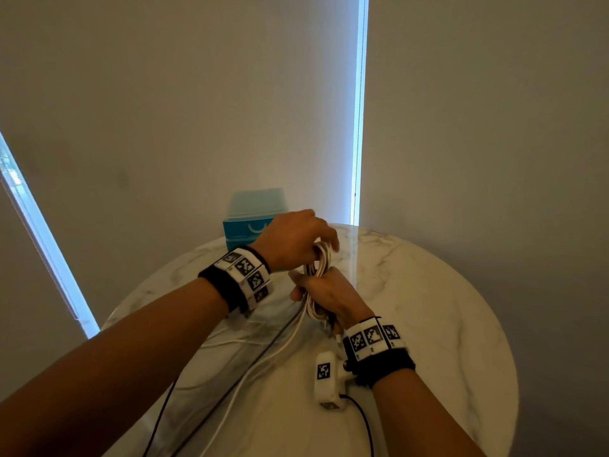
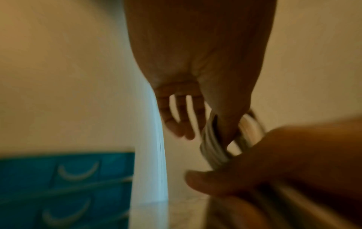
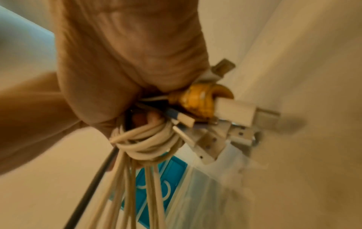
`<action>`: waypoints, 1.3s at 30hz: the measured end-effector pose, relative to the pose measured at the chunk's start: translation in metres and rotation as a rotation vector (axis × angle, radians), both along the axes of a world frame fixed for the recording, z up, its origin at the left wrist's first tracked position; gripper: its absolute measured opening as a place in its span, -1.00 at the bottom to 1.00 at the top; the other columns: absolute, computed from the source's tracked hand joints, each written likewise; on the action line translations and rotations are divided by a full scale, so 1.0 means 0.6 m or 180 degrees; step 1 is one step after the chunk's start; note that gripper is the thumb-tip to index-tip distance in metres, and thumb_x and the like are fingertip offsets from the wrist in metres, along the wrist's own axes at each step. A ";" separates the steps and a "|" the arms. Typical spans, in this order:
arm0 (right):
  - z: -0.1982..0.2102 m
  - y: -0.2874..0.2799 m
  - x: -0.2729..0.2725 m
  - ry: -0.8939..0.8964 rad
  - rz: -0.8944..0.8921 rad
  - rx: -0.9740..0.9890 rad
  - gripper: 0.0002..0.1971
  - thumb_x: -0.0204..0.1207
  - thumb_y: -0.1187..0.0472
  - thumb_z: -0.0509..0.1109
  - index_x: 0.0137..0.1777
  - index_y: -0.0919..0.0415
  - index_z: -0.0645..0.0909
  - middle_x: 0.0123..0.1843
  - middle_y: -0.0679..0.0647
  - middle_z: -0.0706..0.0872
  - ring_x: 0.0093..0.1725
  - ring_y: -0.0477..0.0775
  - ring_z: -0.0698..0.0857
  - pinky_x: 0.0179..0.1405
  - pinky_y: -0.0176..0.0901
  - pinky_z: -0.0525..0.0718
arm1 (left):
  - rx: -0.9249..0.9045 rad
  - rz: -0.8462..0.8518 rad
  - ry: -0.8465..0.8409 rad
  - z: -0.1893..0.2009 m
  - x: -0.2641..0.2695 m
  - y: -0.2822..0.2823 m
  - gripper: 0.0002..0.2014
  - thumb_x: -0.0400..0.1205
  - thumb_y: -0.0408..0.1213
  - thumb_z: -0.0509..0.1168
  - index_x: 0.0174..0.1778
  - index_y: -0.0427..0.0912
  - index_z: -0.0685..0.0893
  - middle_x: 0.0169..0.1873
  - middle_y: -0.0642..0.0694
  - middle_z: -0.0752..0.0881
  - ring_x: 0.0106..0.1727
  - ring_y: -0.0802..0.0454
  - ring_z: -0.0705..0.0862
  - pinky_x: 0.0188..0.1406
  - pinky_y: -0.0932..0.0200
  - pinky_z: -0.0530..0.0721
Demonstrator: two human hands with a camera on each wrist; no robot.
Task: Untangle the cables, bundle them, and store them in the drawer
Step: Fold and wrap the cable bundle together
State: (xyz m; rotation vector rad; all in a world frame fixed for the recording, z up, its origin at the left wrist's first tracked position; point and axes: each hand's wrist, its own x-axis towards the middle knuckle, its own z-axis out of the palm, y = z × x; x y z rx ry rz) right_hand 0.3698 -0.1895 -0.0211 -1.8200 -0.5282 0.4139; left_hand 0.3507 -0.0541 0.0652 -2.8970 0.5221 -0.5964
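Several white cables are held bunched above the middle of the surface, with their loose tails trailing down over the marble top toward the near edge beside one dark cable. The right hand is closed firmly round the bundle; in the right wrist view coils are seen wound round its fingers, and a cluster of plugs, one with a yellow sleeve, juts out past the heel of the palm. The left hand is placed just above, its thumb hooked through the upper loops in the left wrist view, while its other fingers are spread loosely and hold nothing.

The cords are judged light, soft and springy, so coils are likely to slip open once the grip is eased. Hold is best taken across the middle of the coil, with the stiffer, heavier plug ends kept together; the hanging tails could snag.

The surface is a round marble-patterned top. A small teal drawer unit with curved pale handles is set at its far edge, and its drawers appear closed. Behind it, pale blinds are drawn, with daylight showing through narrow gaps.
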 end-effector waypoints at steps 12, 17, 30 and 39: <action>-0.001 -0.032 0.033 0.1993 0.0226 0.2423 -0.55 0.73 -0.11 0.47 -0.24 0.25 0.72 -0.13 0.20 0.74 -0.18 0.11 0.79 0.10 0.04 0.82 | -0.2160 0.0368 0.2891 -0.095 -0.062 0.041 -0.42 0.70 0.15 0.48 0.51 -0.15 0.59 0.04 -0.09 0.90 0.00 -0.10 0.90 0.26 -0.05 0.85; 0.007 -0.031 0.022 0.2183 0.0258 0.2861 -0.53 0.77 -0.15 0.37 -0.23 0.22 0.61 -0.13 0.20 0.72 0.34 0.31 0.80 0.68 0.39 0.53 | -0.3015 0.0211 0.2877 -0.063 -0.087 0.064 -0.69 0.84 -0.08 0.34 0.34 -0.24 0.62 -0.31 -0.06 0.67 -0.40 0.07 0.61 -0.23 0.15 0.81; 0.000 -0.039 0.047 0.2479 -0.0734 0.4202 -0.49 0.76 -0.07 0.45 -0.43 0.06 0.48 -0.54 -0.06 0.48 -0.47 -0.06 0.55 0.06 0.02 0.88 | -0.3624 -0.0004 0.2979 -0.086 -0.072 0.092 -0.64 0.86 0.03 0.21 0.04 -0.22 0.65 -0.33 -0.02 0.53 -0.38 0.10 0.56 0.01 0.05 0.84; -0.005 -0.056 0.059 0.1629 -0.1909 0.2019 -0.69 0.56 0.28 0.63 -0.31 0.20 0.56 -0.56 0.09 0.52 -0.54 0.12 0.59 -0.51 -0.12 0.58 | -0.1291 0.0698 0.1753 -0.075 -0.054 0.034 -0.33 0.71 0.55 -0.09 0.71 0.37 0.29 0.37 -0.07 0.75 0.25 -0.10 0.76 0.40 -0.15 0.70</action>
